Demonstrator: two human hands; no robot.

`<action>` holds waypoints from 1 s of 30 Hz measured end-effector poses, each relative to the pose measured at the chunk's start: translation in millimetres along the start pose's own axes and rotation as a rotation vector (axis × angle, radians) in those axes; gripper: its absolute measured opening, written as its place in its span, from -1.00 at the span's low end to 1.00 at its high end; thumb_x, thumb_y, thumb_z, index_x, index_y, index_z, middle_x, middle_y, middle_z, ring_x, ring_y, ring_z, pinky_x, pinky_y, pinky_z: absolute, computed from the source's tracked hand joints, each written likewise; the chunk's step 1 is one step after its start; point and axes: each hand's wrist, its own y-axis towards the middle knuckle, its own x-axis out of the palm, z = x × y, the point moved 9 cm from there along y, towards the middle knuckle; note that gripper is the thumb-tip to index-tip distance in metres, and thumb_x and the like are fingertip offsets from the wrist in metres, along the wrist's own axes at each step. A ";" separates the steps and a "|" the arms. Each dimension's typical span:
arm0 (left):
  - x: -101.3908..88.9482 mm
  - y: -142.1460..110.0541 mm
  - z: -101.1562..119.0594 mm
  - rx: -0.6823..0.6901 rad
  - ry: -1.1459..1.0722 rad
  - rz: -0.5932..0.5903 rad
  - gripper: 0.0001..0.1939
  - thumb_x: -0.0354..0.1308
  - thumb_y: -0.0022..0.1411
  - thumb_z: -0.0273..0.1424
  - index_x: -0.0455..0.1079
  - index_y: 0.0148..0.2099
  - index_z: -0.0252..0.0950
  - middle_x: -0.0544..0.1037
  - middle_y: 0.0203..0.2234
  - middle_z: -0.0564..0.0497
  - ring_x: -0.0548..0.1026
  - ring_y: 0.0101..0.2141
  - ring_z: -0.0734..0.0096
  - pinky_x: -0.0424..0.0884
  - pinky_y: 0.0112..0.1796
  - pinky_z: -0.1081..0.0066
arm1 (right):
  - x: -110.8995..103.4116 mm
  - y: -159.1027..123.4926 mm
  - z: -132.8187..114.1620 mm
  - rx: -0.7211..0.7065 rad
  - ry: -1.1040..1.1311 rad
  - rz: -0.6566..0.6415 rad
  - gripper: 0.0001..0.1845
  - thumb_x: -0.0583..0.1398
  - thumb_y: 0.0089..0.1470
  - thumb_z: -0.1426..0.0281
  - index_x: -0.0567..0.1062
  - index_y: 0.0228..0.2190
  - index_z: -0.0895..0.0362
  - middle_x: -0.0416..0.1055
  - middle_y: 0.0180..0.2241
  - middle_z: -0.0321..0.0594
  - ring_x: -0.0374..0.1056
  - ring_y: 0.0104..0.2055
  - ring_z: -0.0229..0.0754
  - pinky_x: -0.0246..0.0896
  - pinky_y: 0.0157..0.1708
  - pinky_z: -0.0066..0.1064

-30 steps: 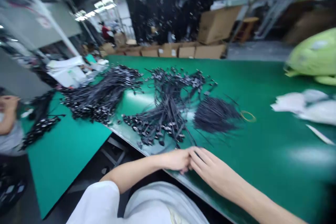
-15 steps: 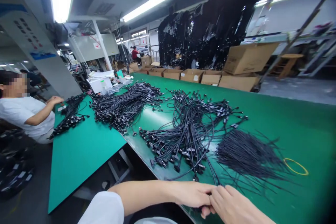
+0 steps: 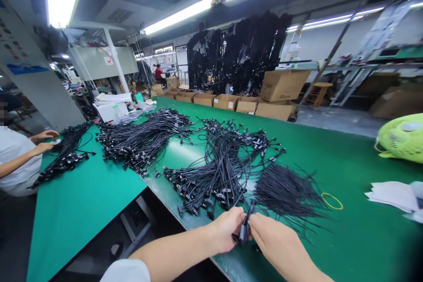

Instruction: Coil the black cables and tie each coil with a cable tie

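Cable bundle is held just above the table's near edge, its long axis running roughly away from the body, the far end tipped slightly right. It is gripped by the left hand; the right hand's fingers are drawn narrowly against it, but whether it is pinched there cannot be told. Space straight ahead is taken up by a cable pile, flanked at right by strips and a yellow band. The bundle's sides are partly covered by fingers; a co-worker is cut off at left.
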 end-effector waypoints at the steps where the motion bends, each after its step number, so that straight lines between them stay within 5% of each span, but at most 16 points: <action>1: -1.2 1.5 2.8 0.034 -0.020 0.040 -0.63 -0.07 0.24 -0.16 0.38 -0.37 -0.34 0.35 -0.56 0.04 0.33 -0.49 0.44 0.28 -0.38 0.43 | 5.2 -0.8 12.8 0.147 0.145 -0.033 -0.71 0.01 0.15 0.44 0.31 -0.59 0.09 0.31 -0.62 -0.31 0.20 -0.60 -0.26 -0.02 -0.57 -0.43; 3: 0.1 -0.5 21.6 0.208 0.031 0.060 -0.65 -0.04 0.25 -0.21 0.44 -0.23 -0.36 0.42 -0.48 -0.01 0.40 -0.41 0.38 0.33 -0.28 0.36 | 22.3 -11.3 38.6 0.497 0.497 -0.074 -0.64 0.03 0.17 0.24 0.30 -0.61 0.10 0.27 -0.63 -0.31 0.17 -0.60 -0.27 -0.02 -0.58 -0.46; 6: 20.7 -21.8 60.7 0.605 0.486 -0.113 -0.77 0.07 0.16 -0.42 0.50 -0.17 -0.29 0.49 -0.27 -0.06 0.40 -0.16 0.28 0.29 -0.06 0.26 | 53.1 -39.9 57.2 0.933 1.012 -0.065 -0.56 0.09 0.04 0.00 0.32 -0.56 0.12 0.06 -0.69 -0.41 -0.10 -0.66 -0.36 -0.18 -0.63 -0.48; 10: 42.1 -54.6 56.7 0.908 1.191 -0.383 -0.66 -0.02 0.07 -0.65 0.55 -0.34 -0.24 0.49 -0.06 -0.07 0.37 -0.08 0.26 0.18 0.04 0.20 | 61.8 -61.2 65.1 1.082 1.143 -0.099 -0.50 0.21 -0.15 -0.07 0.33 -0.56 0.13 -0.03 -0.69 -0.46 -0.21 -0.65 -0.40 -0.30 -0.62 -0.51; 13: 40.6 -69.0 51.1 0.980 1.265 -0.405 -0.62 -0.04 0.06 -0.67 0.55 -0.27 -0.25 0.48 0.03 -0.07 0.43 -0.15 0.30 0.23 0.01 0.22 | 33.9 -57.0 70.0 0.934 0.885 -0.042 -0.51 0.15 -0.05 -0.04 0.29 -0.64 0.12 0.16 -0.66 -0.34 0.04 -0.60 -0.30 -0.05 -0.59 -0.46; 16: 30.9 -80.3 69.3 0.991 1.054 -0.201 -0.66 -0.06 0.15 -0.61 0.55 -0.30 -0.26 0.53 -0.09 -0.09 0.43 -0.11 0.28 0.26 0.01 0.24 | -6.3 -42.4 56.2 0.676 0.539 0.083 -0.61 0.05 0.14 0.12 0.40 -0.56 0.09 0.37 -0.52 -0.24 0.29 -0.45 -0.19 0.18 -0.42 -0.41; 20: 22.2 -89.6 82.0 0.776 0.808 -0.074 -0.73 -0.02 0.25 -0.41 0.53 -0.26 -0.32 0.46 -0.32 -0.05 0.41 -0.28 0.37 0.33 -0.19 0.35 | -47.6 -21.7 6.7 0.209 0.066 0.245 -0.74 0.00 0.23 0.41 0.47 -0.37 0.09 0.41 -0.48 -0.24 0.28 -0.41 -0.21 0.14 -0.35 -0.41; 23: 29.2 -87.7 61.0 0.463 0.733 -0.247 -0.70 0.03 0.26 -0.28 0.50 -0.29 -0.38 0.35 -0.59 0.08 0.26 -0.54 0.53 0.23 -0.43 0.46 | -53.1 -12.8 -22.9 -0.038 -0.154 0.243 -0.70 -0.05 0.24 0.51 0.46 -0.36 0.15 0.34 -0.53 -0.23 0.15 -0.46 -0.21 0.02 -0.40 -0.37; 26: 34.8 -79.6 23.9 0.122 0.588 -0.474 -0.61 0.03 0.22 -0.19 0.48 -0.38 -0.42 0.34 -0.67 0.08 0.20 -0.64 0.58 0.13 -0.53 0.48 | -52.1 -8.0 -38.5 -0.141 -0.195 0.204 -0.64 -0.10 0.26 0.49 0.43 -0.43 0.16 0.26 -0.58 -0.24 0.04 -0.50 -0.20 -0.11 -0.44 -0.32; 30: 10.9 -46.5 12.9 0.016 0.310 -0.268 -0.65 0.25 -0.03 -0.17 0.34 -0.53 -0.38 0.32 -0.65 0.11 0.23 -0.59 0.58 0.17 -0.47 0.48 | -40.8 -11.5 -58.5 -0.185 -0.055 0.116 -0.63 -0.10 0.22 0.57 0.38 -0.51 0.14 0.26 -0.57 -0.25 0.04 -0.49 -0.22 -0.14 -0.42 -0.33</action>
